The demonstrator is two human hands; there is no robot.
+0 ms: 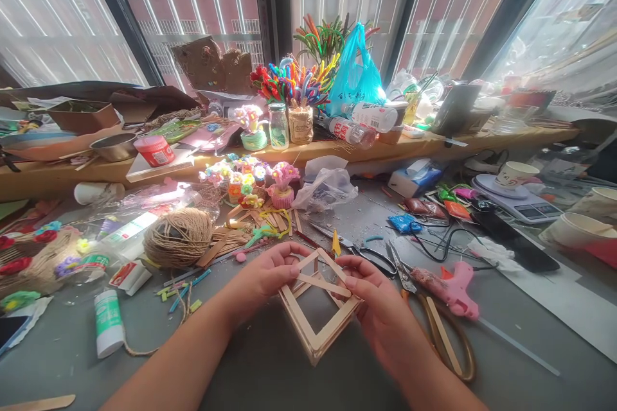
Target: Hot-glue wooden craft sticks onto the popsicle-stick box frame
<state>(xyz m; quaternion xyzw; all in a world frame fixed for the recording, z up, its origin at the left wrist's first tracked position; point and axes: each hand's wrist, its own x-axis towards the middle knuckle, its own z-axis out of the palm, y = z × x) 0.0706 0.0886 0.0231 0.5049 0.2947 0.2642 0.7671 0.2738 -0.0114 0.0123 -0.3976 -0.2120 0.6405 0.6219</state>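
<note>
Between my hands is a square frame of craft sticks, tilted with one corner pointing toward me. My left hand grips its left corner with thumb and fingers. On the opposite side, my right hand pinches the right corner. A single craft stick crosses the upper part of the frame, its right end near my right thumb. Just beyond my right fingers lie black-handled scissors. A pink glue gun rests right of my right hand, near large brown-handled scissors.
A twine ball and a glue stick stand to the left. Loose craft sticks and pipe-cleaner flowers lie ahead. A kitchen scale and a phone are at right. A crowded ledge runs along the windows.
</note>
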